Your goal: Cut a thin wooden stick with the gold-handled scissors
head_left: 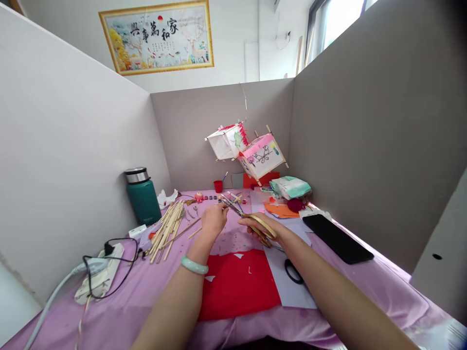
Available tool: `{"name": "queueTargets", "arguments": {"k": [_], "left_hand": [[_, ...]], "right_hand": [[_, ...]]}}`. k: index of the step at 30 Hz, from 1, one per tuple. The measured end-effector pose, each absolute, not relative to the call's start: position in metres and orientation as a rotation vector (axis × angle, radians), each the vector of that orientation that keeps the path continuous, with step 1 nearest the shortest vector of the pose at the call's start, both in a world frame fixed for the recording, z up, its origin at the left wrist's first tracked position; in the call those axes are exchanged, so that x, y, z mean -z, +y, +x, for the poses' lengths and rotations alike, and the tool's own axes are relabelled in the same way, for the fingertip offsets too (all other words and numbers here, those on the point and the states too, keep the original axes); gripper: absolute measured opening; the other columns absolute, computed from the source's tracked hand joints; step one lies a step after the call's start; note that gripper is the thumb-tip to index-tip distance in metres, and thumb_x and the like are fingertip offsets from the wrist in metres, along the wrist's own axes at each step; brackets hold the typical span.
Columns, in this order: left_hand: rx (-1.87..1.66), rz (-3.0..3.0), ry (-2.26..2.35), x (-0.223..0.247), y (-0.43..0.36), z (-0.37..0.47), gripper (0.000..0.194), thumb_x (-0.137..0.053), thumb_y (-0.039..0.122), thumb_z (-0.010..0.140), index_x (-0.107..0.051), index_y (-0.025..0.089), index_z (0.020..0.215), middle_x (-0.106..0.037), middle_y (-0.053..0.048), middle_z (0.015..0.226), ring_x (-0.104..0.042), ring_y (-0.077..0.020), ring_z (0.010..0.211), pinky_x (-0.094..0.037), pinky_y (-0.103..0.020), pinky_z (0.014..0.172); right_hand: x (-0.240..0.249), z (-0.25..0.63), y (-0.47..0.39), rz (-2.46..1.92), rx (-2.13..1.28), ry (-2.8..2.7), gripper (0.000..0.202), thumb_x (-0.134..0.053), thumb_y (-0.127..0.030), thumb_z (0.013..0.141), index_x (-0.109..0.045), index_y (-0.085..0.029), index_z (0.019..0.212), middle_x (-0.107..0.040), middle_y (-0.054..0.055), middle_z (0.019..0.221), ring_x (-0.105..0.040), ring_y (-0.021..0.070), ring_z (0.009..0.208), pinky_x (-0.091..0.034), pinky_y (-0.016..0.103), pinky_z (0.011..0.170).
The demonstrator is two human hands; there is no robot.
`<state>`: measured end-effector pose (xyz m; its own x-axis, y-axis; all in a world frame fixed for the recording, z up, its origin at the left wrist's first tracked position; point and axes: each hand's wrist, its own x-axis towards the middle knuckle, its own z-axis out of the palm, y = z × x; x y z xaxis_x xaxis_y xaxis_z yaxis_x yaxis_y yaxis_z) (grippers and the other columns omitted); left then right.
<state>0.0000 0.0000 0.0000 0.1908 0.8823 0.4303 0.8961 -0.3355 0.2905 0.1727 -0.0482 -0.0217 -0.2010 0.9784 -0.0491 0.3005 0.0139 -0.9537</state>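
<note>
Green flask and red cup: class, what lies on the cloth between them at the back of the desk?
In the head view, between the green flask and the red cup lie a crumpled white tissue and a small pink trinket.

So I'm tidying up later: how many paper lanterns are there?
2: a white lantern hanging near the back wall, and a pink-topped lantern tilted just right of it, touching. More may be hidden behind.

Grey partitions [226,121] boxed my table [127,291]; a framed picture [156,36] hung at eleven o'clock, a bright window [339,19] at one.
</note>
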Motion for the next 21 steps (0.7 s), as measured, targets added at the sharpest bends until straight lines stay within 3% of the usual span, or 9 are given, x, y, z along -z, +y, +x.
{"name": "queueTargets", "arguments": {"k": [11,21], "left_hand": [[0.888,-2.526,-1.721,0.002,0.009,-0.007,0.027,-0.045,0.028,0.084,-0.069,0.024,0.095,-0.07,-0.004,0.084,-0.061,-0.014,0.079,-0.042,-0.023,0.075],[0.865,-2.445,-1.717,0.006,0.006,-0.006,0.028,-0.044,0.029,0.085,-0.068,0.026,0.099,-0.07,-0.005,0.091,-0.062,-0.0172,0.086,-0.042,-0.024,0.077]], "right_hand": [[0.016,0.17,-0.054,-1.378,-1.217,-1.581,0.043,-0.06,-0.058,0.068,-0.056,-0.016,0.075,-0.056,0.0,0.062,-0.044,0.0059,0.041,-0.032,0.018,0.036],[0.011,0.168,-0.058,-1.418,-1.245,-1.558,0.043,-0.059,-0.057,0.07,-0.057,-0.016,0.078,-0.053,-0.001,0.057,-0.045,0.0065,0.041,-0.031,0.017,0.036]]}}
